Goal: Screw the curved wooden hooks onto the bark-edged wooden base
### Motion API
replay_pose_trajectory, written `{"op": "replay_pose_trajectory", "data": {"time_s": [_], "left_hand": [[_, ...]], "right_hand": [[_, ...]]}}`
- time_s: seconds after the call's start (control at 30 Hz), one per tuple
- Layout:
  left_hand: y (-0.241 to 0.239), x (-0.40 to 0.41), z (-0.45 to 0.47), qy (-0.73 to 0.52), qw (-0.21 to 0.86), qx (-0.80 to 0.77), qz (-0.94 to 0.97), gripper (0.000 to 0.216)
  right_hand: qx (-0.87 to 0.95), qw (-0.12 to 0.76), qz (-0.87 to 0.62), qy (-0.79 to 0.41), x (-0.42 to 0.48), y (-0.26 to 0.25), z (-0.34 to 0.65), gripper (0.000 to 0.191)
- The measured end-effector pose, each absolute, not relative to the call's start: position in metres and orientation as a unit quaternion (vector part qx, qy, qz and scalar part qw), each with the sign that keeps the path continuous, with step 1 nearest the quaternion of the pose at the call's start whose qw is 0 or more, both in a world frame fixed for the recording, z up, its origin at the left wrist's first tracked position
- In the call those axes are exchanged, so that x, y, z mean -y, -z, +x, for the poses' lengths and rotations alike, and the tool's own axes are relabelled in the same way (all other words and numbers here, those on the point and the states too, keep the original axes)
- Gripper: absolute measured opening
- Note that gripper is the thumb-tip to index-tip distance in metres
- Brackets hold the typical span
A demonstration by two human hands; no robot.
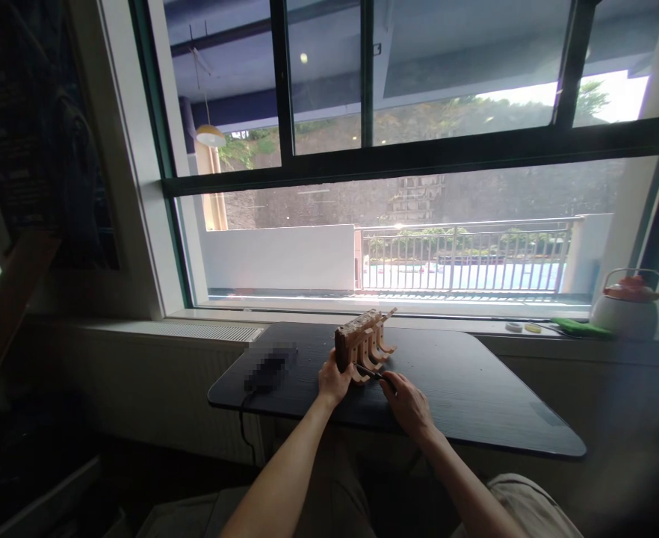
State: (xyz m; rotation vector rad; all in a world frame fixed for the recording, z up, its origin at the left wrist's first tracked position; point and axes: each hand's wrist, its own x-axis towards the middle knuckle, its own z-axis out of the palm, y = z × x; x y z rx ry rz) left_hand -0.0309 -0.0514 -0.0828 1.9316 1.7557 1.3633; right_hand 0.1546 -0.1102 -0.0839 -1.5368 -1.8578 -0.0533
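A wooden rack [359, 326] with a rough brown back and several pale curved hooks stands tilted on its side above the dark table [453, 388]. My left hand [334, 381] is closed round its near lower end. In my right hand [408, 403] is a thin dark tool, seemingly a screwdriver [375, 375], pointing left. Its tip meets the nearest hooks beside my left hand; the exact contact point is too small to make out.
A blurred dark object [270, 366] lies on the table's left side, its cord hanging over the front edge. On the right sill stand a white kettle with a red lid [632, 306], a green cloth [579, 327] and small rolls [514, 326]. A large window rises behind.
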Motion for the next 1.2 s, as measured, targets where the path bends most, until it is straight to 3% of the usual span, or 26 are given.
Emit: {"op": "replay_pose_trajectory", "data": {"time_s": [1.2], "left_hand": [[0.0817, 0.0523, -0.0311, -0.458, 0.107, -0.597, 0.65, 0.045]], "right_hand": [[0.717, 0.36, -0.597, 0.021, 0.1124, 0.0815, 0.1537, 0.031]]}}
